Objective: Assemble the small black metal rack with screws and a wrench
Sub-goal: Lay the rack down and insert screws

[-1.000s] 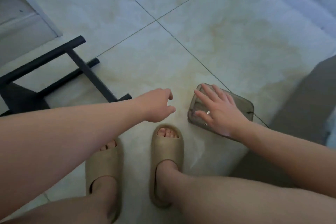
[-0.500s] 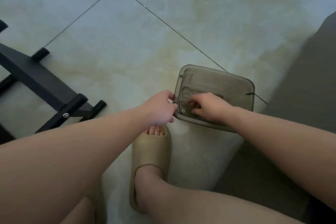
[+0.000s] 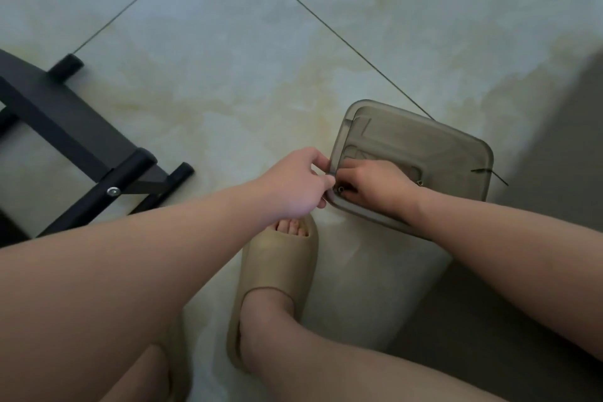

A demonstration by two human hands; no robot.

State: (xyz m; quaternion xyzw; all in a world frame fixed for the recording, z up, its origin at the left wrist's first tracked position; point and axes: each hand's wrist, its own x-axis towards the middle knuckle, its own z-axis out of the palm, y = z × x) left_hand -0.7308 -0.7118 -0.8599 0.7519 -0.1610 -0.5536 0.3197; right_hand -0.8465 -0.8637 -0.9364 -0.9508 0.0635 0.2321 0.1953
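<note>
Status: fastener retrieval. The left hand point(image 3: 295, 184) grips the near-left rim of the translucent smoke-grey plastic tray point(image 3: 424, 122), with thumb and fingers closed narrowly on the edge. One second earlier this hand hung in the air, apart from the tray. The right hand point(image 3: 375, 188) then lay flat over the tray with fingers spread. It now has its fingers curled tightly down into the tray's near-left corner, beside a small dark cylindrical part point(image 3: 341, 190). Whether the fingers have a part pinched cannot be told. A second small metal part point(image 3: 420, 183) lies loose in the tray, just beside the right wrist. The small black metal rack point(image 3: 65, 127) stands on the pale marbled floor tile point(image 3: 228, 42) at the left, well apart from both hands. One silver screw head point(image 3: 113, 191) is already seated in a joint. Judgement: the tray is steadied and a fastener is being selected. The rack is partly assembled, and no wrench can be identified. Small parts may slip from the fingers.
</note>
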